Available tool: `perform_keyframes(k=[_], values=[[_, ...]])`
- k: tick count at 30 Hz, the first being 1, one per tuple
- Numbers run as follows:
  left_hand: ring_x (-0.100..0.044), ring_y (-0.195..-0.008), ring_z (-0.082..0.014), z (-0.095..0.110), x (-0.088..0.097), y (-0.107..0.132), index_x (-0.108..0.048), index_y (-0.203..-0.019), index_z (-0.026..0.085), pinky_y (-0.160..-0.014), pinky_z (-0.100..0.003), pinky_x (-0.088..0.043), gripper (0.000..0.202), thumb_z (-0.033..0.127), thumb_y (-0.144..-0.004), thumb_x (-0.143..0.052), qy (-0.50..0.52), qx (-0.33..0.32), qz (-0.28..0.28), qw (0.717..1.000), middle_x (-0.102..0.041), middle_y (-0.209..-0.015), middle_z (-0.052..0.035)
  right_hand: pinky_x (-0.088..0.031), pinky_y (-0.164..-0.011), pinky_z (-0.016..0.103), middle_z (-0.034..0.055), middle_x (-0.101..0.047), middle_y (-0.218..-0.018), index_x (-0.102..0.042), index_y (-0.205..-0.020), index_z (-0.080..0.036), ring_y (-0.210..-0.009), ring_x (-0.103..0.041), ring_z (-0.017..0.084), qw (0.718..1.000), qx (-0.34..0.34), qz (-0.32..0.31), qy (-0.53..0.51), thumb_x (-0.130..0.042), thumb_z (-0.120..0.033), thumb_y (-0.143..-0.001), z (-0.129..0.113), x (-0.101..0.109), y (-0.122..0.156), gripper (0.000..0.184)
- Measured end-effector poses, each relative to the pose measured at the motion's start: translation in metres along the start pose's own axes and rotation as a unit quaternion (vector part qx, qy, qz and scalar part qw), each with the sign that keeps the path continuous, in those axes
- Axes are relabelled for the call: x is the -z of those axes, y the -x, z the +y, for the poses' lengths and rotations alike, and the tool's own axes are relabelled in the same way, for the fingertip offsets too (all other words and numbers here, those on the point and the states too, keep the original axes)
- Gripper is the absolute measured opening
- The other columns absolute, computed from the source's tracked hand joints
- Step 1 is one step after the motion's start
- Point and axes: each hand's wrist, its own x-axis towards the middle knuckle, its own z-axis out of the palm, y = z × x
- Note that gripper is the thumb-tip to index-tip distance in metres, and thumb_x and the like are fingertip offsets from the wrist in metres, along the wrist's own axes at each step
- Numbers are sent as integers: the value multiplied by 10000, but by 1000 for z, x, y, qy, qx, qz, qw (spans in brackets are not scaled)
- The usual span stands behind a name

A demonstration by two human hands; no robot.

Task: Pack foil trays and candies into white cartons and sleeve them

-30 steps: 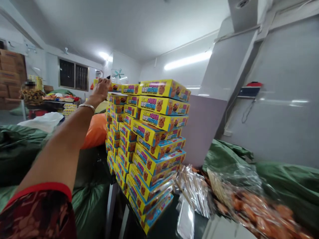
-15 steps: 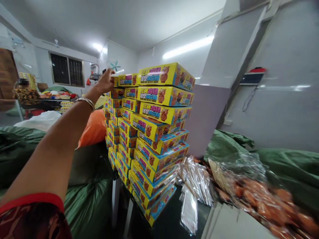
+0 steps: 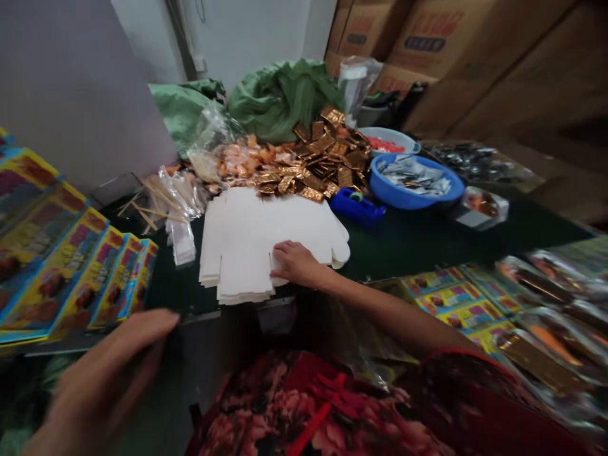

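Note:
A stack of flat white cardboard box blanks (image 3: 251, 234) lies at the near edge of the dark green table. My right hand (image 3: 297, 263) is at the near side of this stack, its fingers and thumb closed on the edge of a blank. Low at the left, my left hand (image 3: 109, 367) is blurred by motion, with fingers stretched out and nothing in them. Just beyond it stands a stack of yellow and blue printed boxes (image 3: 80, 259).
Gold-wrapped packets (image 3: 327, 155) and orange pieces in clear wrap (image 3: 242, 158) are heaped behind the blanks. To their right are a blue tape dispenser (image 3: 357, 206) and a blue basin (image 3: 403, 196) of silvery packets. Wooden sticks (image 3: 147, 215) lie left. Printed cartons (image 3: 437, 38) stand behind.
The view has swung right and down to the table. My left hand has come down from the top of the box stack. My right hand has come into view at the blanks.

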Motion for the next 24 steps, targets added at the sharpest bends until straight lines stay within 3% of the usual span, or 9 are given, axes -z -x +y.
perform_keyframes(k=[2, 5, 7, 10, 15, 17, 19, 21, 24], values=[[-730, -875, -204, 6, -41, 4, -628, -1167, 574, -672, -318, -615, 445, 291, -833, -543, 39, 17, -13, 999, -748, -1013, 119, -424, -991, 418, 174, -611, -1277, -626, -1148, -96, -1161, -548, 302, 1000, 22, -4, -3, -732, -517, -819, -2, 1, 7, 545], [-707, -972, -212, -8, -93, -19, -646, -1149, 308, -869, -366, -593, 294, 273, -912, -475, 30, 24, -100, 994, -736, -1076, -32, -428, -945, 423, 165, -577, -1303, -577, -1232, -112, -1156, -524, 317, 998, 59, -7, 11, -810, -545, -721, -1, 6, 15, 710], [-648, -1095, -249, -24, -119, -39, -622, -1160, 225, -964, -430, -544, 295, 284, -910, -475, -21, 9, -157, 987, -688, -1180, -104, -438, -907, 412, 160, -575, -1291, -569, -1231, -118, -1138, -518, 315, 997, 66, -6, 31, -814, -477, -743, 0, 8, 18, 653], [-568, -1142, -289, -40, -141, -63, -606, -1137, 193, -1008, -485, -484, 295, 305, -867, -571, -93, -12, -254, 963, -641, -1211, -128, -453, -870, 387, 149, -595, -1227, -591, -1164, -117, -1093, -518, 300, 996, 75, -18, 39, -797, -382, -782, 1, 9, 17, 508], [-584, -1019, -260, -38, -135, -89, -626, -1001, 181, -884, -389, -500, 183, 264, -839, -639, -128, -21, -385, 914, -647, -1114, -108, -466, -861, 355, 143, -610, -1166, -604, -1116, -99, -1066, -529, 278, 993, 104, -54, 16, -784, -274, -801, 7, 14, 10, 404], [-605, -960, -230, -36, -124, -97, -641, -948, 184, -851, -351, -489, 107, 247, -901, -569, -105, -52, -417, 901, -669, -1036, -83, -479, -855, 346, 134, -624, -1168, -601, -1152, -106, -1065, -553, 265, 992, 104, -69, -15, -781, -263, -809, 15, 20, 8, 417], [-616, -897, -198, -34, -111, -104, -651, -925, 189, -799, -312, -473, 196, 202, -959, -459, -83, -97, -418, 899, -682, -945, -58, -497, -855, 352, 120, -658, -1128, -604, -1188, -123, -1029, -594, 250, 989, 103, -79, -70, -777, -309, -821, 22, 27, 6, 446], [-616, -850, -183, -28, -100, -111, -653, -923, 185, -755, -299, -452, 256, 159, -978, -404, -104, -130, -353, 921, -687, -895, -50, -511, -884, 371, 122, -674, -1136, -603, -1221, -142, -1036, -617, 244, 981, 122, -42, -145, -779, -395, -814, 24, 35, 5, 511], [-610, -810, -191, -10, -90, -116, -649, -895, 179, -759, -334, -423, 225, 141, -972, -441, -188, -163, -175, 952, -695, -852, -52, -501, -973, 409, 150, -635, -1269, -606, -1242, -152, -1176, -575, 259, 955, 172, 112, -212, -750, -382, -839, 17, 40, 1, 486]])
